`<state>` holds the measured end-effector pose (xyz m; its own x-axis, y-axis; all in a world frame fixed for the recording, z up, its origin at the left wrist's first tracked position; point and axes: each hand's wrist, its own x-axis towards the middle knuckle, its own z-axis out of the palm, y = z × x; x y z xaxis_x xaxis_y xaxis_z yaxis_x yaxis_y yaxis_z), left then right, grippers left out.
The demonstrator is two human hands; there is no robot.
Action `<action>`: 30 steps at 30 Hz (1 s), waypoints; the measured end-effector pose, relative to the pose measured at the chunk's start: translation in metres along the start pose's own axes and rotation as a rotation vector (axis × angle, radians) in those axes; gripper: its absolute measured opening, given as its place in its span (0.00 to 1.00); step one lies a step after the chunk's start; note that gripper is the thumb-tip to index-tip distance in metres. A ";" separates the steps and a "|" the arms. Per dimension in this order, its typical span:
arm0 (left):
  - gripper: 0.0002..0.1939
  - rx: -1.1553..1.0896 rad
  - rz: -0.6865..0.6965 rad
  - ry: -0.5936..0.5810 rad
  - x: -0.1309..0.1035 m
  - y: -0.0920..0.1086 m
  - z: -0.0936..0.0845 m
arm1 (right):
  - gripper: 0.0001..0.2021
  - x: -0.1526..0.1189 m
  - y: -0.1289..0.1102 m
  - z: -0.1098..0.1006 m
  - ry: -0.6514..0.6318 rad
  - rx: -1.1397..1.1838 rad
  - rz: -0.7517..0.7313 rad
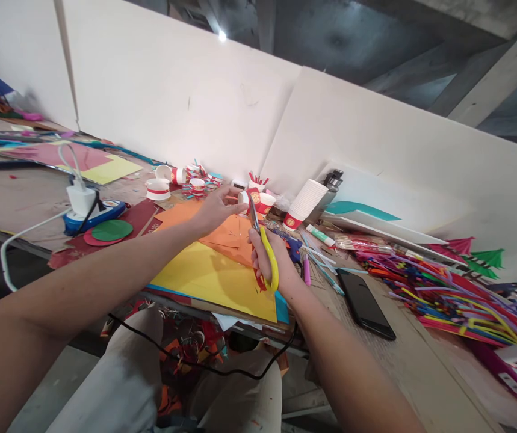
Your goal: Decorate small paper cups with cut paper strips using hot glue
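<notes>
My left hand (218, 210) is closed on a red-and-white paper cup (243, 198), fingers along its left side. My right hand (269, 255) grips a pair of scissors (268, 245) with yellow handles. The scissor blades point up and away, against or just in front of the cup; I cannot tell whether they are cutting into it. Below both hands lie orange paper (181, 213) and a yellow sheet (204, 276). Just behind the held cup stands another paper cup (265, 203), and one with red strips (258, 180) sits further back.
A tilted stack of paper cups (306, 204) leans near a dark bottle (330, 189). To the right lie a black phone (366, 304) and many colored pipe cleaners (457, 300). Cut cup pieces (157, 189) and a blue power strip (105, 213) are on the left. A black cable (204, 365) hangs over my knees.
</notes>
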<state>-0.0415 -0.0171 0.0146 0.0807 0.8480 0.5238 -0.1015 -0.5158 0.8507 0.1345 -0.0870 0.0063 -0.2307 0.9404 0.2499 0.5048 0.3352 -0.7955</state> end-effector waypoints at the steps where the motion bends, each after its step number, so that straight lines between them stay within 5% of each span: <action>1: 0.18 0.007 -0.026 0.010 -0.001 -0.001 -0.001 | 0.21 0.000 -0.001 0.000 -0.009 0.013 0.021; 10: 0.13 0.024 -0.275 -0.056 0.000 -0.015 -0.016 | 0.23 0.001 -0.010 -0.008 -0.215 0.243 0.283; 16: 0.10 -0.011 -0.308 0.004 0.010 -0.018 -0.032 | 0.25 0.010 -0.007 -0.016 -0.153 0.290 0.341; 20: 0.10 -0.134 -0.346 -0.013 0.011 -0.012 -0.036 | 0.22 0.012 -0.006 -0.014 0.048 0.232 0.212; 24: 0.13 -0.256 -0.362 -0.197 0.004 -0.005 -0.025 | 0.18 0.019 0.005 -0.014 0.212 0.194 -0.041; 30: 0.18 -0.258 -0.357 -0.355 -0.008 -0.001 -0.010 | 0.18 0.022 0.010 -0.008 0.243 0.325 -0.202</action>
<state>-0.0522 -0.0221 0.0092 0.4783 0.8485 0.2264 -0.2425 -0.1201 0.9627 0.1415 -0.0623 0.0086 -0.0761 0.8570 0.5097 0.1733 0.5148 -0.8396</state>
